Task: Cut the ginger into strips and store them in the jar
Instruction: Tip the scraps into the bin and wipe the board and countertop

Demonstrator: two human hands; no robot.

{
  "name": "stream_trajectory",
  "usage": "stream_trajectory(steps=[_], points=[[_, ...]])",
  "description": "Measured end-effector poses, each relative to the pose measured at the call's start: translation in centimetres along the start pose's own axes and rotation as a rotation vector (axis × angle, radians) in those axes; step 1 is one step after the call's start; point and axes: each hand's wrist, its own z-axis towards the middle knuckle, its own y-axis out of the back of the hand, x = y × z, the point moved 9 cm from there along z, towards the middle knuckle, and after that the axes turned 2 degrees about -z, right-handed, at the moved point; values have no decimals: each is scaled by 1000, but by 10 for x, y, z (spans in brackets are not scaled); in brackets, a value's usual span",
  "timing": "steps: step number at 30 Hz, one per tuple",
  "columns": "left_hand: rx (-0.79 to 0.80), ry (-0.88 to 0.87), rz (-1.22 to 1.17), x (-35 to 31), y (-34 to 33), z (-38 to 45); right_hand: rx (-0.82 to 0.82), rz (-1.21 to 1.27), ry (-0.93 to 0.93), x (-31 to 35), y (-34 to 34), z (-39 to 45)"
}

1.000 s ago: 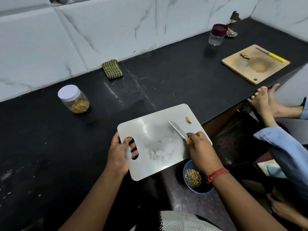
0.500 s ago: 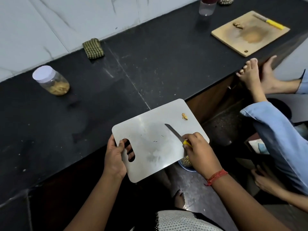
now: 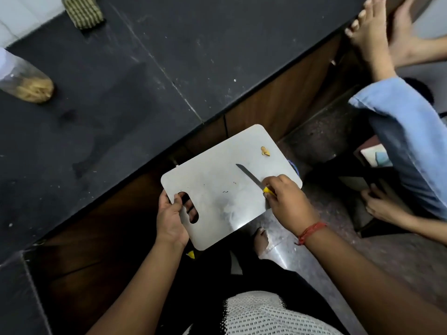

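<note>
Cleanup step, looks like: left hand [image 3: 171,218] grips the steel cutting board [image 3: 217,189] through its handle slot, fingers curled round the edge, board held off the counter [image 3: 145,68] over the floor; right hand [image 3: 287,201] wraps the yellow-handled knife [image 3: 250,176], blade flat on the board. One ginger scrap [image 3: 265,151] sits near the far corner; jar [image 3: 26,87] with strips is well apart at the counter's left; next move likely a blade sweep to push the scrap off, board tilted

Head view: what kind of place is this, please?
Probably a home kitchen: a black stone counter against pale wall tiles, a jar of ginger strips on it, and a cutting board with a knife held beside it.
</note>
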Motion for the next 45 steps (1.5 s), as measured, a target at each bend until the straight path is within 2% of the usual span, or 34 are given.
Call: stream_trajectory(steps=[7, 18, 27, 33, 36, 40, 45], points=[[-134, 64, 161, 51, 19, 26, 70, 17, -108, -51, -66, -7], [-111, 100, 321, 132, 14, 98, 210, -9, -207, -145, -188, 34], [-94, 130, 381, 179, 15, 153, 253, 159, -460, -235, -270, 72], [-77, 109, 454, 188, 1, 179, 246, 127, -678, -284, -292, 88], [-58, 111, 491, 188, -5, 185, 235, 128, -722, -288, -291, 93], [-75, 133, 479, 183, -8, 185, 271, 170, -646, -271, -287, 91], [-95, 126, 464, 167, -7, 169, 220, 251, -562, -240, -271, 80]])
